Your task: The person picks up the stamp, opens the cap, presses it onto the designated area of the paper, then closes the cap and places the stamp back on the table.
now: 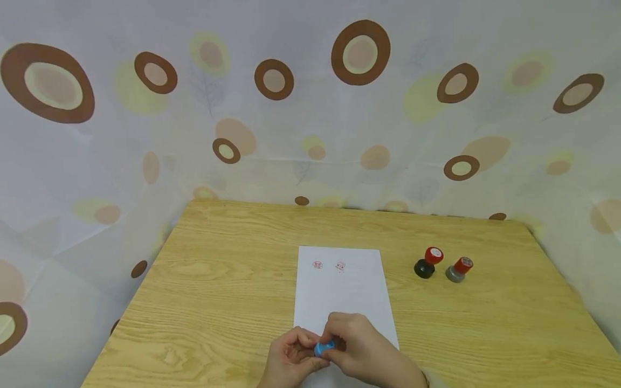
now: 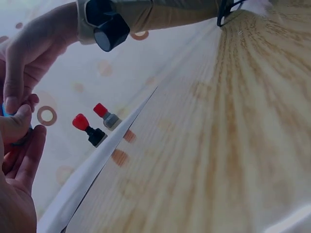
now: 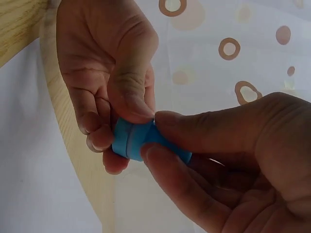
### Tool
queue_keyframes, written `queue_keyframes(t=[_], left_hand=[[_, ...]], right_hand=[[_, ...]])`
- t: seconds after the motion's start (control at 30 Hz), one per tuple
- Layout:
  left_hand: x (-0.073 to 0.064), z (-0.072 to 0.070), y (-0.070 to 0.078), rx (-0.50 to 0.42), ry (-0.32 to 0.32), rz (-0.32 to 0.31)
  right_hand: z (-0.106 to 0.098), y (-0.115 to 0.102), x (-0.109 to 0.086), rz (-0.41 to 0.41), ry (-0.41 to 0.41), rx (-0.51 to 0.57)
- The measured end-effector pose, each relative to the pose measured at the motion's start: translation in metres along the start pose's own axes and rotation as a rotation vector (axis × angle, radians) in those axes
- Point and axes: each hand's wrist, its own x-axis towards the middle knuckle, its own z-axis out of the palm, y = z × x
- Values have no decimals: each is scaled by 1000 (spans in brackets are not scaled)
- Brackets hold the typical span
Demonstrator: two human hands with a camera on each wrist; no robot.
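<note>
Both hands meet over the lower part of a white sheet of paper point(image 1: 339, 296) and hold a small blue stamp point(image 3: 146, 138) between them. The left hand point(image 1: 291, 360) pinches the wide, cap-like end between thumb and fingers. At the narrower end, the thumb and index finger of the right hand point(image 1: 356, 345) grip the body. A thin seam runs round the stamp in the right wrist view, and its printing face is hidden. Near the paper's top are two red prints, a round one point(image 1: 317, 265) and a small figure point(image 1: 340, 265).
Right of the paper stand a stamp with a red knob and black base point(image 1: 425, 268) and another with a red top and grey base point(image 1: 456, 274). The wood-grain table point(image 1: 218, 280) is bordered by a white cloth point(image 1: 301, 118) patterned with brown and yellow ovals.
</note>
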Motion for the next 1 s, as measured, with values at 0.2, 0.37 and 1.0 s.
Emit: queue_keyframes(t=[0.2, 0.37, 1.0], left_hand=[[2, -2, -2, -46, -94, 125], [8, -6, -4, 2, -94, 262], [7, -5, 0, 213, 113, -276]], right_hand=[[-8, -1, 0, 9, -45, 113], [-15, 0, 0, 11, -46, 150], [-43, 36, 9, 127, 288, -270]])
